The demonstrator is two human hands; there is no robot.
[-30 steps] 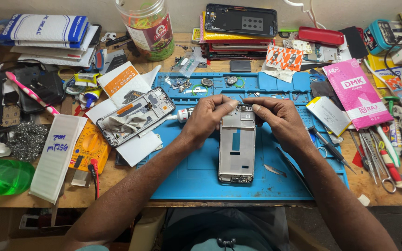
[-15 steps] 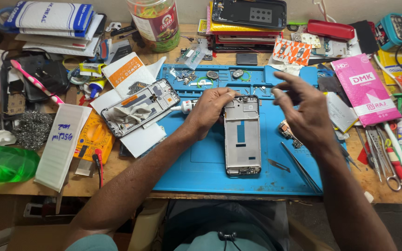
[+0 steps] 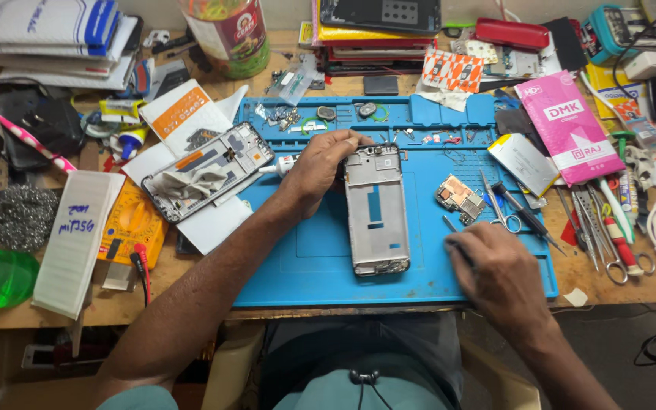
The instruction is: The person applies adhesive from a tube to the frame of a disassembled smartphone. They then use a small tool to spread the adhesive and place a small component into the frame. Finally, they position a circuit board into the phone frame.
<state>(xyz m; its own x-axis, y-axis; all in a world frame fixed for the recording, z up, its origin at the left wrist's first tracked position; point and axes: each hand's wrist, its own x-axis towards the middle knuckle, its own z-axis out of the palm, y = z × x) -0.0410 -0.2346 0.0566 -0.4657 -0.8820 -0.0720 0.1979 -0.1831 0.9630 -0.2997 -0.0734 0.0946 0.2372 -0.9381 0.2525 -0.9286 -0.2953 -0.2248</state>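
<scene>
1. Steadying the phone frame (image 3: 376, 211) at mat (image 3: 320, 258) centre, the left hand (image 3: 324, 167) rests fingers curled on its upper-left edge, likely to stop it sliding.
2. At four o'clock from the frame, the right hand (image 3: 499, 273) has its fingers pinched together on a thin tool (image 3: 452, 225), tip hidden.
3. A circuit board (image 3: 461, 196) lies at three o'clock, near the tweezers (image 3: 518, 209).
</scene>
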